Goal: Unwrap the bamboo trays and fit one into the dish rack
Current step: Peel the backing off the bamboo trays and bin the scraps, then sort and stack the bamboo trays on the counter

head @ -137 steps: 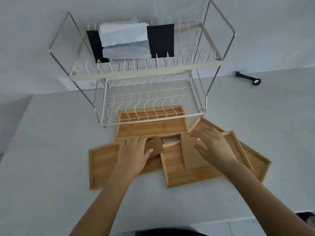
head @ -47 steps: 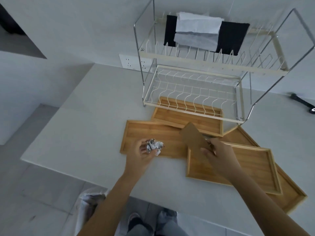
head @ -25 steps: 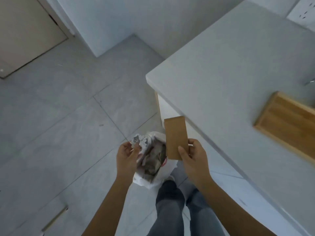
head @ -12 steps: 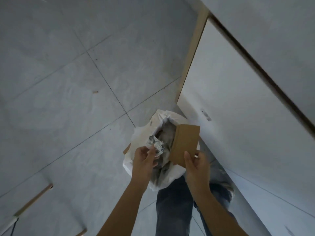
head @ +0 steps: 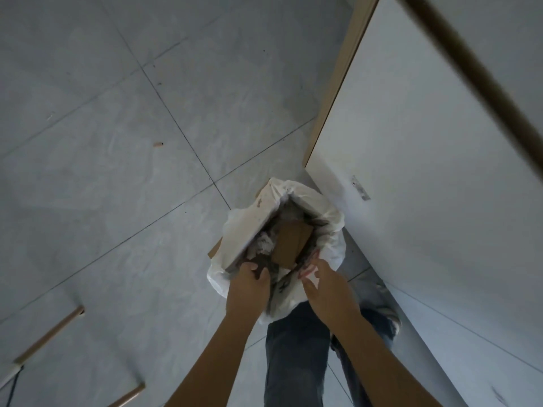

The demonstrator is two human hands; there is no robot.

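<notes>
The person stands over a white plastic rubbish bag point(head: 282, 230) on a floor of large pale grey tiles point(head: 117, 142) with thin dark grout lines. To the right rises the flat white side panel of a cabinet point(head: 426, 201), edged in light wood, with the underside of its top crossing the upper right corner. Both hands are at the bag's near rim. The left hand point(head: 249, 283) has its fingers curled loosely at the opening, with nothing seen in them. The right hand point(head: 326, 286) is spread, fingers released, just above the rim. Inside the bag, a flat brown cardboard piece point(head: 291, 242) lies tilted beside crumpled white wrapping paper point(head: 264, 245). The bamboo trays and dish rack are out of sight. Blue-jeaned legs point(head: 296, 353) show below the bag.
</notes>
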